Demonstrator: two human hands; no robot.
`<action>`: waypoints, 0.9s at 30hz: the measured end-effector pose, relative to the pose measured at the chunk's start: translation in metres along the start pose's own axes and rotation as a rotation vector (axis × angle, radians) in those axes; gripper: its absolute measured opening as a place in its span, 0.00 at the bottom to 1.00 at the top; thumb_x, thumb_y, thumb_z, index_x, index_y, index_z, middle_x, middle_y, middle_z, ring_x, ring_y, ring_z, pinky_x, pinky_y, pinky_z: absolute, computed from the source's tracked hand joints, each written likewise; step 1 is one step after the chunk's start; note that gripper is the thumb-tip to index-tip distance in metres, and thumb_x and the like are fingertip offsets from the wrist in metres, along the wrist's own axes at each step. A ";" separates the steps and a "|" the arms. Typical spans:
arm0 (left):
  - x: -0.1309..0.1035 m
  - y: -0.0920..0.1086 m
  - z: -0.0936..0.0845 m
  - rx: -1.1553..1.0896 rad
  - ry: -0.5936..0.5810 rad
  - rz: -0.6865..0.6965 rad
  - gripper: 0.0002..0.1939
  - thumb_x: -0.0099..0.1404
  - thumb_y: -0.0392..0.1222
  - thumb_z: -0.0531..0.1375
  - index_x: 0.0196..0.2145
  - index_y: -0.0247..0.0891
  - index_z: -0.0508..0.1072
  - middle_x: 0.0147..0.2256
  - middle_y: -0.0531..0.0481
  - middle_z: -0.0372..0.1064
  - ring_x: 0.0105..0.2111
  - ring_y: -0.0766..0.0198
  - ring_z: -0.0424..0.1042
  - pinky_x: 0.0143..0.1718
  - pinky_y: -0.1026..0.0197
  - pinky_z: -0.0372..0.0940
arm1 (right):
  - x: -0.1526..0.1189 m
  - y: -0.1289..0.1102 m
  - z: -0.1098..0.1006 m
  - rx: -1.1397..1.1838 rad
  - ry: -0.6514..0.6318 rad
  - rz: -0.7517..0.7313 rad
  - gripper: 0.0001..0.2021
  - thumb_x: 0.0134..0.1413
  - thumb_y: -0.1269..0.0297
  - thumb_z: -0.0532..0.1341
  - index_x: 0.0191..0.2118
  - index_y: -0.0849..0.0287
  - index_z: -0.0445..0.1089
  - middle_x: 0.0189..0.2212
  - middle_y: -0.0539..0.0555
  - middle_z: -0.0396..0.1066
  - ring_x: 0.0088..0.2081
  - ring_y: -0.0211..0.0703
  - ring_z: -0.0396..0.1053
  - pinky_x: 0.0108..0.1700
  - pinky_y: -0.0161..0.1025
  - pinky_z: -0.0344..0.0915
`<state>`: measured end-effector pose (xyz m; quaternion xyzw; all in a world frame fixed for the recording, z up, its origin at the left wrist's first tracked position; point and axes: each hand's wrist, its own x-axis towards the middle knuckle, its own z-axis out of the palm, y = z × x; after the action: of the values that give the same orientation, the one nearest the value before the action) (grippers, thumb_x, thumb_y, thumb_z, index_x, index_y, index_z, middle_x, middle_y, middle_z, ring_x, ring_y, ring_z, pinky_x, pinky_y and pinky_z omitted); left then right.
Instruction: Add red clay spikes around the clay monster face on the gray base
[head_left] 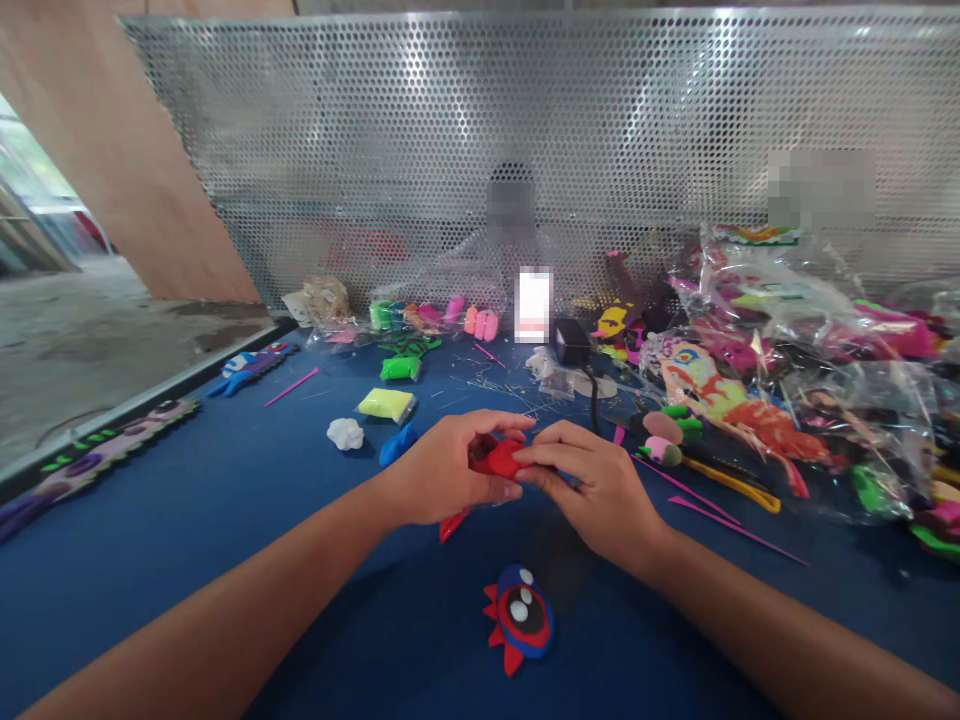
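Note:
Red clay is held between my two hands above the blue table. My left hand curls round it from the left, and the fingertips of my right hand pinch its right side. Below my hands lies a blue and red clay figure with a large black and white eye and red spikes on its left. A red piece rests under my left hand. Blue clay sits left of that hand, with a white lump and a yellow packet close by.
Plastic bags with coloured clay shapes cover the right side. Pink tools lie in front of them. A black adapter and a lit screen stand near the perforated metal panel. Decorated clay strips lie at left.

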<state>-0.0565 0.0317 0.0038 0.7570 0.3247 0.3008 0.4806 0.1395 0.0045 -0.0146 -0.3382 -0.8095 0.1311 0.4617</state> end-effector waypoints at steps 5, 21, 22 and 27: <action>-0.001 0.002 0.003 -0.176 -0.006 -0.043 0.31 0.52 0.36 0.68 0.54 0.38 0.66 0.38 0.48 0.72 0.37 0.62 0.71 0.39 0.56 0.69 | 0.000 -0.003 -0.002 -0.016 -0.015 -0.029 0.07 0.61 0.71 0.57 0.36 0.53 0.71 0.33 0.52 0.67 0.36 0.40 0.67 0.38 0.38 0.66; 0.001 -0.007 -0.001 0.495 0.084 -0.003 0.11 0.62 0.43 0.59 0.42 0.41 0.75 0.39 0.49 0.71 0.36 0.61 0.70 0.38 0.60 0.65 | 0.002 -0.005 -0.005 -0.031 0.053 0.118 0.06 0.60 0.69 0.58 0.37 0.54 0.72 0.34 0.51 0.74 0.36 0.41 0.71 0.40 0.39 0.67; 0.001 -0.009 -0.001 0.555 0.061 0.003 0.10 0.62 0.42 0.59 0.41 0.41 0.75 0.38 0.49 0.71 0.37 0.60 0.70 0.39 0.59 0.65 | 0.002 -0.005 -0.004 -0.020 0.051 0.106 0.06 0.59 0.69 0.59 0.37 0.53 0.74 0.35 0.51 0.74 0.38 0.42 0.71 0.41 0.39 0.67; 0.001 -0.011 0.001 0.691 0.066 0.130 0.11 0.64 0.42 0.58 0.43 0.41 0.74 0.43 0.46 0.70 0.45 0.56 0.68 0.47 0.53 0.63 | 0.002 -0.005 -0.003 0.038 0.008 0.187 0.10 0.60 0.69 0.58 0.41 0.51 0.77 0.38 0.53 0.73 0.39 0.42 0.71 0.42 0.41 0.68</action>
<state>-0.0574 0.0355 -0.0067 0.8840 0.3737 0.2274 0.1649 0.1390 0.0019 -0.0088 -0.4040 -0.7700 0.1874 0.4568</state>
